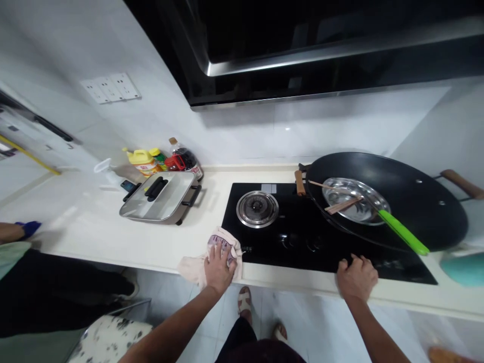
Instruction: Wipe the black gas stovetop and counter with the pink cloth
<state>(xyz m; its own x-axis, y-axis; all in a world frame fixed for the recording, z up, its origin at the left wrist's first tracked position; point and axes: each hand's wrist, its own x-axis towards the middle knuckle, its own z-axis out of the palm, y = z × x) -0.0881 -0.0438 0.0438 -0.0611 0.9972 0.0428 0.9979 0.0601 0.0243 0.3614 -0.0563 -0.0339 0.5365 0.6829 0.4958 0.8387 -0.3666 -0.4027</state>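
My left hand [219, 267] presses a pale pink cloth [193, 267] with a purple printed patch onto the counter's front edge, fingers curved over it. The cloth lies beside the left corner of the black glass cooktop [260, 249], and part of it hangs over the edge. Further right, my right hand [357, 277] rests at the cooktop's front edge with its fingers loosely bent and apart, nothing visible in it. A large black wok [412, 201] stands on the right side of the cooktop. In it are a metal bowl [336, 185], wooden chopsticks [343, 205] and a green-handled utensil [403, 233].
A lidded electric pan [166, 194] stands left on the counter [91, 217], with several bottles [145, 161] behind it. A range hood [321, 65] overhangs the cooktop. A turquoise object [463, 268] is at the right, and another person [49, 282] is at the left.
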